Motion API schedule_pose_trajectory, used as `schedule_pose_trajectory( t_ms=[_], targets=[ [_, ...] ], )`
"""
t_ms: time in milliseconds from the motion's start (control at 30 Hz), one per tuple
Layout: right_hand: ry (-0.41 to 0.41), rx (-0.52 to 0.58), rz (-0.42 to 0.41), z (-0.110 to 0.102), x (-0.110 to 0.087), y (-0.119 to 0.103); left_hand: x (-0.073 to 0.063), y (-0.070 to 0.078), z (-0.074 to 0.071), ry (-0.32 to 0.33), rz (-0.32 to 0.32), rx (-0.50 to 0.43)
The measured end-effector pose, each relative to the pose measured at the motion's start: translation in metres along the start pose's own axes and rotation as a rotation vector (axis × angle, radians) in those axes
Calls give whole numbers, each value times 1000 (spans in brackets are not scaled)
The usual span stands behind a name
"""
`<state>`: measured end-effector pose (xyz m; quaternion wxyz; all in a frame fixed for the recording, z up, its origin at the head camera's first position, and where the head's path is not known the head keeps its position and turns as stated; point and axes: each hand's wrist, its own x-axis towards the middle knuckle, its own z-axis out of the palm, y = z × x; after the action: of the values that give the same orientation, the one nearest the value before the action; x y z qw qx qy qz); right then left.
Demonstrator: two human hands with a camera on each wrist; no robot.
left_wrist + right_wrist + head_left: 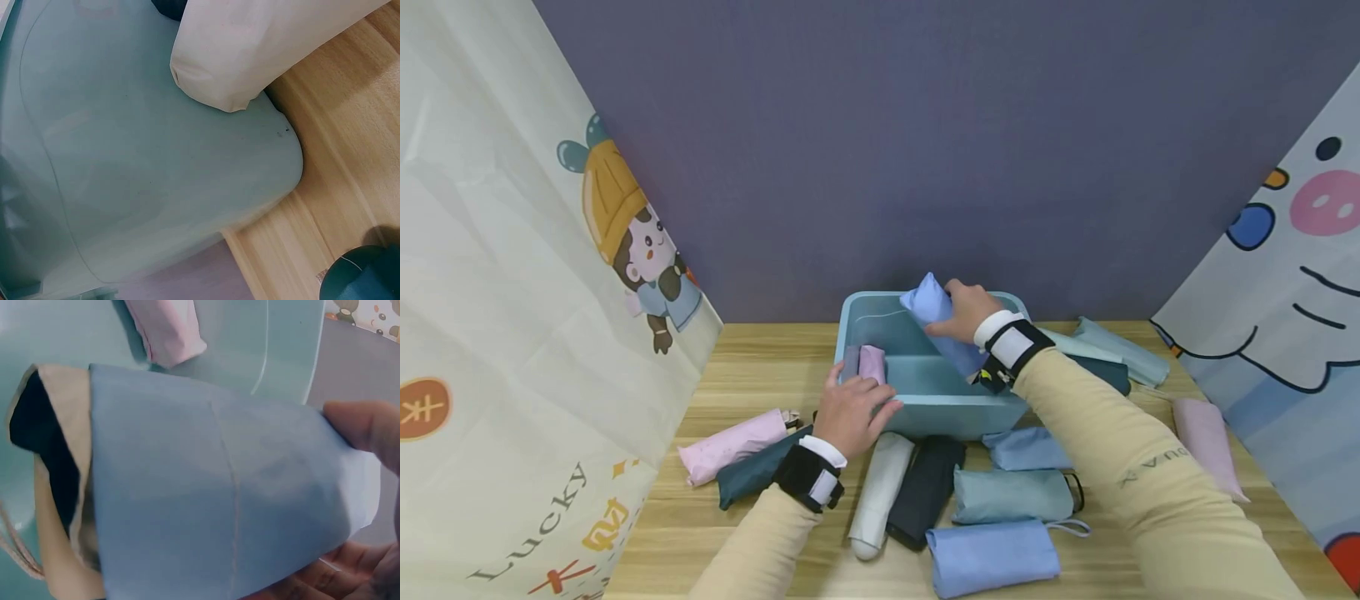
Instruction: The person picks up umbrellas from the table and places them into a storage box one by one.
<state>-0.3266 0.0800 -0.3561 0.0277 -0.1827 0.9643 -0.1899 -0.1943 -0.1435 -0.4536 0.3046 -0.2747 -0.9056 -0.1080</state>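
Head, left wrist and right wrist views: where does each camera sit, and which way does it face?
Head: on the person's head, facing forward and down at the blue rectangular plastic bin on the brown wooden table; left hand, right hand and beige sleeves show.
Left wrist: on that wrist, facing bin and table; no hand can be made out.
Right wrist: on that wrist, facing a blue folded fabric umbrella; the right thumb and fingers show.
Head and right wrist views share the right hand, umbrella and bin.

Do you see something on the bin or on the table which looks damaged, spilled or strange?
In the left wrist view, tiny dark specks stand out near a corner of the blue-green bin, which is otherwise mostly plain there; dirt or damage, I cannot tell. Nothing looks spilled.
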Motion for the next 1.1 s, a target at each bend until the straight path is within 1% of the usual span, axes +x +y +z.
schedule_pose_trajectory(
  t_ms=[167,300,500,600,700,767,833,933,1100],
  targets=[
    [-30,23,17,14,8,-10,0,0,-1,-3,3,-1],
    [-57,57,33,21,15,-17,0,-1,-2,0,8,5],
    [-142,70,106,37,30,-19,-1,-1,-2,7,9,13],
    [-210,123,173,46,35,-19,-1,-1,-2,-5,4,18],
    [-278,237,243,54,36,-19,0,0,-2,-16,0,22],
    [-311,302,285,59,37,-18,-1,0,-2,-20,0,22],
    [-330,336,311,64,38,-18,-1,1,-2,-26,-2,24],
    [-352,347,335,69,38,-18,0,1,-2,-30,-2,27],
    [-373,346,348,82,43,-15,1,1,-3,-28,-3,26]
  ],
)
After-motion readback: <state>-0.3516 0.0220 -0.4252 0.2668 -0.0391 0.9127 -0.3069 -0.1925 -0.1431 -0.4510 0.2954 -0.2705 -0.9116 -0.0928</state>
